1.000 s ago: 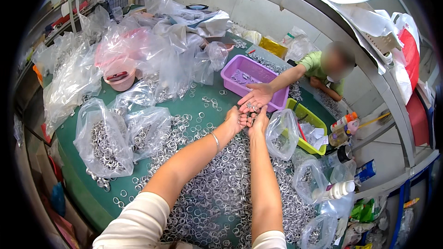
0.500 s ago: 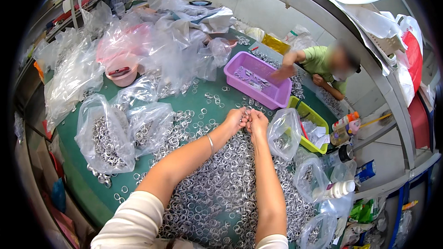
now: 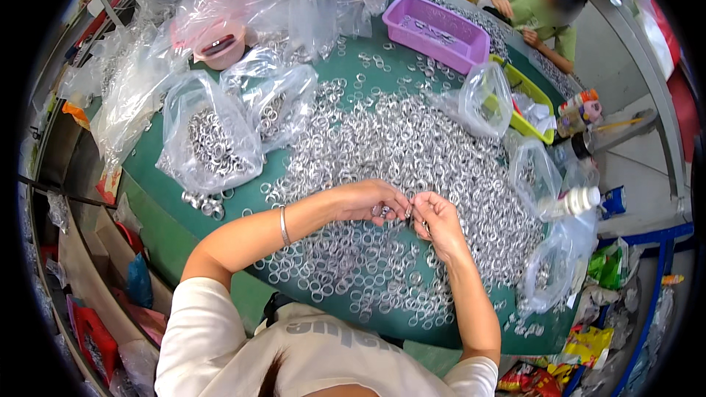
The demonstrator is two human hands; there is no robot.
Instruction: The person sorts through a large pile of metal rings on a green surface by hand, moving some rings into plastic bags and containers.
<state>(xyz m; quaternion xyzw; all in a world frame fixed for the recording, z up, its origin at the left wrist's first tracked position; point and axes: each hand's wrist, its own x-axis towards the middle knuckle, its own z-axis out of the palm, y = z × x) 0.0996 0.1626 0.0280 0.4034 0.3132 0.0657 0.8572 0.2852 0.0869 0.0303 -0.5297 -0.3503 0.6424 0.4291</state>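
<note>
Fingering silver rings [image 3: 384, 211] seems the step: right of a clear bag [image 3: 176, 132], the left hand [image 3: 370, 201] curls around several above the loose pile [image 3: 412, 140]; whether the right hand [image 3: 439, 224], fingertips beside it, pinches anything, I can't tell. Next calls for delicate fingertips.

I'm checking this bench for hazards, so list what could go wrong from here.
Small metal pieces in the left hand could drop into the pile of rings. Loose rings at the near side of the table might get knocked off. One clear bag of rings, left of the pile, could tip and spill.
</note>
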